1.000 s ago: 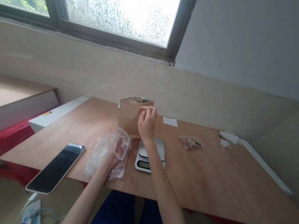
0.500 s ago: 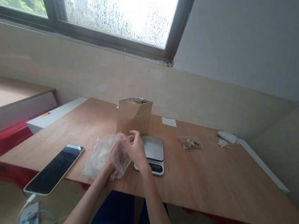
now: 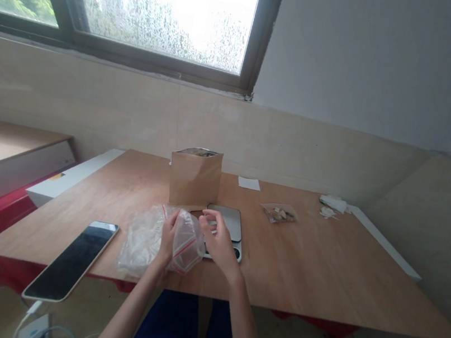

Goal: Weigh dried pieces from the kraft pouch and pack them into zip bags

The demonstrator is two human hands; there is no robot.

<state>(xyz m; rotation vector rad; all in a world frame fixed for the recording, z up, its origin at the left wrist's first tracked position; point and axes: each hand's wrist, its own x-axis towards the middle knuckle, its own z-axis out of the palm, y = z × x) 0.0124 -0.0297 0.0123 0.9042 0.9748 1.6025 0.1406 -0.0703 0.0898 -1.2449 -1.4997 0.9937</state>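
Note:
A clear zip bag (image 3: 191,243) with a red stripe hangs from my left hand (image 3: 168,235), whose fingers are closed on it. Just to its right, my right hand (image 3: 218,242) has bent fingers with a gap between thumb and fingertips; it overlaps the kitchen scale (image 3: 231,222) in view, and nothing shows in it. More clear plastic bags (image 3: 138,243) lie in a pile under and left of my left hand. Behind both hands stands a brown paper pouch (image 3: 195,178), upright with its top open; its contents are barely visible.
A phone (image 3: 73,259) with a cable plugged in lies at the table's left front edge. Right of the scale is a clear bag of brownish pieces (image 3: 280,213). White paper (image 3: 249,184) and crumpled white plastic (image 3: 334,204) lie toward the back.
My right hand has moved away from my left hand, to the right. The zip bag has swung flatter, its red stripe now facing me. The view has shifted slightly.

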